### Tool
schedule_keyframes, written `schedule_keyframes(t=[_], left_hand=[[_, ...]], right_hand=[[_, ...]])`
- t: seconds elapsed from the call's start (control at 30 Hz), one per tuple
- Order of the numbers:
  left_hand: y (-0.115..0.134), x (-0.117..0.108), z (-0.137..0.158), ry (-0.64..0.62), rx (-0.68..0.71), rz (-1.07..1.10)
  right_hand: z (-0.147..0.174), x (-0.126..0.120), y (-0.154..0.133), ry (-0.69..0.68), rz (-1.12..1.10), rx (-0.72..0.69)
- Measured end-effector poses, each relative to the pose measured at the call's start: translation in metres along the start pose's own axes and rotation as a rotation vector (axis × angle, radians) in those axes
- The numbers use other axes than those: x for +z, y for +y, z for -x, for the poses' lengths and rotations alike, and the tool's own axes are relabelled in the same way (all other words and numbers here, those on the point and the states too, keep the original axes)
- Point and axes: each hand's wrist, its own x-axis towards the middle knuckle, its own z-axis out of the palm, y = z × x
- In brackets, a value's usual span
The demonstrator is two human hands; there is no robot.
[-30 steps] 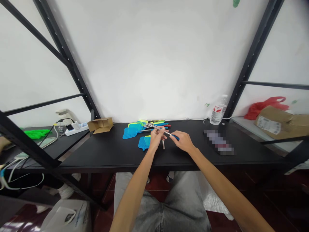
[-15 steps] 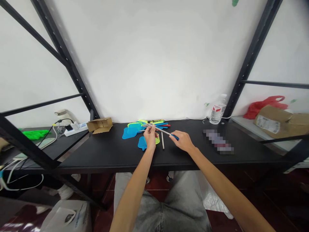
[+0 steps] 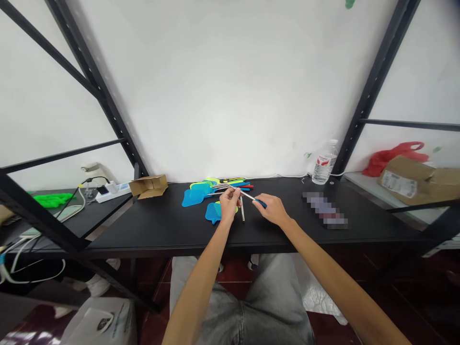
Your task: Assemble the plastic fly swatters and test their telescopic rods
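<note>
My right hand (image 3: 270, 208) is wrapped round the blue grip of a thin metal rod (image 3: 247, 195), which looks like a fly-swatter handle. Its silver shaft slants up and left to my left hand (image 3: 229, 202), whose thumb and fingers pinch the far end. No swatter head is visible on this rod. Just left of my left hand lies a loose blue swatter head (image 3: 212, 213), with a yellow-green one partly hidden behind the fingers. A separate silver tube (image 3: 242, 211) rests on the table between my hands. Behind them is a pile of fly swatters (image 3: 194, 197) with blue and yellow-green heads.
The black table (image 3: 151, 232) stands against a white wall. An open cardboard box (image 3: 148, 187) is at back left, a water bottle (image 3: 324, 163) at back right. A pixelated item (image 3: 325, 211) lies to the right. Black metal uprights (image 3: 373, 91) flank the table.
My left hand has slid right along the rod, closer to my right hand, and the exposed shaft now looks shorter. My right hand has stayed in place on the blue grip.
</note>
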Motion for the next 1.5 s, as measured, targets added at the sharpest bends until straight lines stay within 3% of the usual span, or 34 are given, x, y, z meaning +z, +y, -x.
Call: schedule_keyframes(t=[0.3, 0.77, 1.27, 1.4, 1.5], left_hand=[[-0.002, 0.002, 0.001, -0.074, -0.006, -0.050], [-0.001, 0.000, 0.000, 0.020, -0.035, 0.033], [-0.005, -0.001, -0.001, -0.044, -0.036, 0.017], [-0.006, -0.002, -0.004, 0.047, -0.041, 0.052], [-0.007, -0.009, -0.009, 0.238, -0.030, 0.106]], right_hand=[[-0.001, 0.001, 0.002, 0.055, -0.021, -0.065], [-0.001, 0.002, 0.003, 0.047, -0.030, -0.055], [0.000, 0.000, 0.006, 0.010, -0.038, -0.051], [-0.001, 0.001, 0.004, 0.023, -0.066, -0.033], [-0.002, 0.001, 0.004, 0.062, -0.077, 0.014]])
